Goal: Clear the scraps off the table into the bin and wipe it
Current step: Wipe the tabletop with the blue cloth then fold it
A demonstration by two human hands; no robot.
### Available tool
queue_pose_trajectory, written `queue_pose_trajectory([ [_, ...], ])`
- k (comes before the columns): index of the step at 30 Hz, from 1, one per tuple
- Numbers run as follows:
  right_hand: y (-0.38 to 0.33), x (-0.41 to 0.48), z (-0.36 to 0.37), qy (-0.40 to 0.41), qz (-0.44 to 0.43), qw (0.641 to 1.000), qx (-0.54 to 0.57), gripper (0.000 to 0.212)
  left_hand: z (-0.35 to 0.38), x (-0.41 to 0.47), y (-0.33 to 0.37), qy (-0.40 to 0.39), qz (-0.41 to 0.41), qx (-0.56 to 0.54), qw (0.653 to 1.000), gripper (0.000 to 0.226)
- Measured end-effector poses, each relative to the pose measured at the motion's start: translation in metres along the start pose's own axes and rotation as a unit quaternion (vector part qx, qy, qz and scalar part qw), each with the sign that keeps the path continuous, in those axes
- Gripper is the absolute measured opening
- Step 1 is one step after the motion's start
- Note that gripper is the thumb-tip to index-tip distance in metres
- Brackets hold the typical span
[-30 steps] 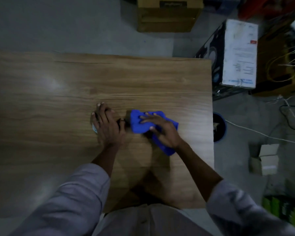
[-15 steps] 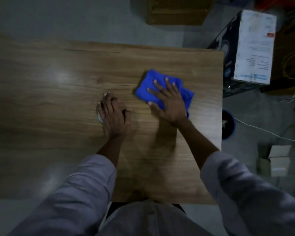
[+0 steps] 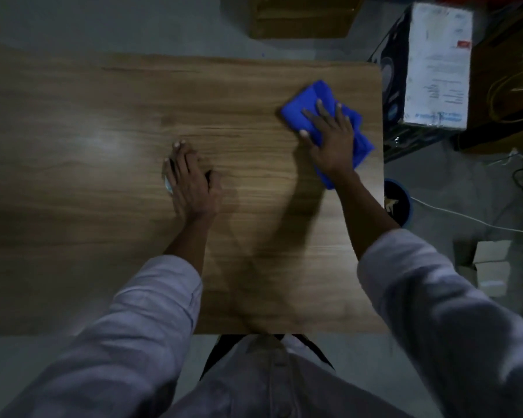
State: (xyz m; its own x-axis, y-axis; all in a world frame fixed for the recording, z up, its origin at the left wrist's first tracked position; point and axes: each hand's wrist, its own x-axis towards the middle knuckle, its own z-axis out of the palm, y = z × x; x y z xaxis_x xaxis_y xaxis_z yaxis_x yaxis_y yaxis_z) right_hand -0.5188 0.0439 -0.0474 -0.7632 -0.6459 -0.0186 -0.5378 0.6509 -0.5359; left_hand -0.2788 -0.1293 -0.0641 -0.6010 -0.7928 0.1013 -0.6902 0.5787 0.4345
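A blue cloth [image 3: 299,114] lies near the far right corner of the wooden table [image 3: 103,101]. My right hand [image 3: 332,140] presses flat on it with fingers spread. My left hand [image 3: 191,182] rests at the table's middle over a small object [image 3: 166,184]. Only a pale blue-white edge of that object shows by the little finger, and a dark bit by the thumb. A dark round bin [image 3: 400,203] with a blue rim stands on the floor against the table's right edge, with scraps inside.
A large box with a white printed side [image 3: 435,64] stands on the floor right of the table. A cardboard box [image 3: 302,16] sits beyond the far edge. A small open carton [image 3: 489,267] and a white cable [image 3: 465,219] lie on the floor at right.
My right hand has slid the blue cloth from beside my left hand away and to the right, toward the far right corner. My left hand has stayed on the small object.
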Motion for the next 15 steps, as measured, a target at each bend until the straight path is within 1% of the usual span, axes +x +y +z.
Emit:
queue_pose_trajectory([
  [1,-0.006,0.006,0.013,-0.016,-0.035,0.999,-0.028,0.05,0.001,-0.001,-0.002,0.011,0.001,-0.026,1.0,0.057],
  [3,-0.026,0.0,0.037,-0.035,-0.126,0.99,-0.044,0.05,0.001,-0.005,-0.006,0.024,-0.002,-0.087,0.996,0.059],
  [6,-0.05,-0.046,0.058,-0.065,-0.227,0.971,-0.027,0.046,-0.001,-0.019,-0.015,0.034,-0.006,-0.208,0.978,0.062],
  [8,-0.056,-0.098,0.064,-0.098,-0.26,0.961,0.017,0.043,-0.008,-0.041,-0.018,0.013,-0.019,-0.272,0.962,0.064],
  [10,-0.063,-0.158,0.059,-0.161,-0.291,0.941,0.062,0.04,-0.016,-0.069,-0.019,-0.03,-0.015,-0.299,0.954,0.067],
  [12,-0.071,-0.203,0.043,-0.237,-0.287,0.92,0.122,0.037,-0.023,-0.098,-0.019,-0.064,-0.018,-0.312,0.948,0.066],
  [13,-0.072,-0.216,0.031,-0.257,-0.263,0.917,0.154,0.035,-0.027,-0.114,-0.02,-0.077,-0.023,-0.324,0.943,0.065],
  [14,-0.071,-0.221,0.016,-0.253,-0.227,0.923,0.181,0.035,-0.03,-0.13,-0.021,-0.083,-0.022,-0.334,0.939,0.063],
  [15,-0.067,-0.217,0.0,-0.218,-0.182,0.938,0.201,0.035,-0.033,-0.145,-0.024,-0.084,-0.018,-0.337,0.937,0.062],
])
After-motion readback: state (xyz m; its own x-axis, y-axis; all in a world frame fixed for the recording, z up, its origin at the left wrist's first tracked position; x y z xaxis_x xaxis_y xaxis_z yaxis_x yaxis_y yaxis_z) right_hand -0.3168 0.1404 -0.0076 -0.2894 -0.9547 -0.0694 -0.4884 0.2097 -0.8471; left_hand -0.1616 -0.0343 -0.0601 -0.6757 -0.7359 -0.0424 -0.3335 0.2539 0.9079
